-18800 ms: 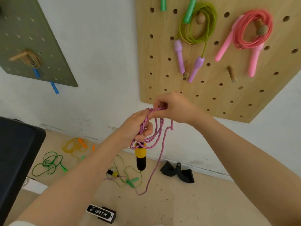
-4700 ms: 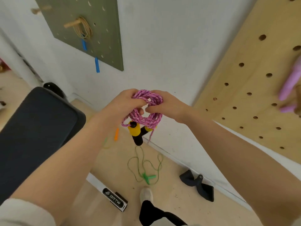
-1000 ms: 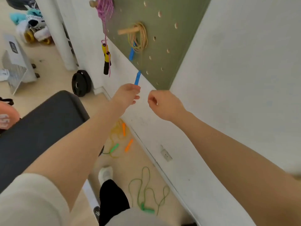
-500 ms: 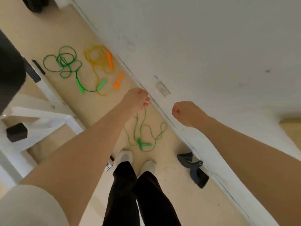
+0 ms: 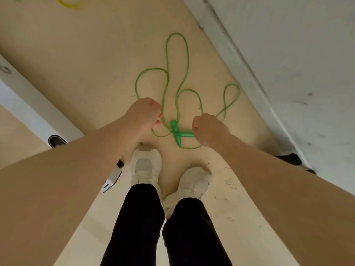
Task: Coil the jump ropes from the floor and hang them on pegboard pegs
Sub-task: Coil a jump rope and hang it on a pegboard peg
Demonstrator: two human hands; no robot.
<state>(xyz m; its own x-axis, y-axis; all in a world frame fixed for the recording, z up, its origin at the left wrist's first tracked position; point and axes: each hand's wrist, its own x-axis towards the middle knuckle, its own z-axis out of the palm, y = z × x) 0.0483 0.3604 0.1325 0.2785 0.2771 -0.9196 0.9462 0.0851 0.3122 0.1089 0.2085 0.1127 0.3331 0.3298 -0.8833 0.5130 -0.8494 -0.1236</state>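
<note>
Green jump rope (image 5: 177, 81) sprawled uncoiled, frame centre. Left hand (image 5: 143, 114) loosely curled, empty. Right hand (image 5: 208, 129) fisted, apparently empty.

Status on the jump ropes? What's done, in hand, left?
Done: nothing hung shows in this view; no pegboard in frame. In hand: nothing. The left hand and right hand hover empty over the green rope, uncoiled on the floor with its handles crossed. Left: coil and hang it, then the yellow rope at the top edge.
</note>
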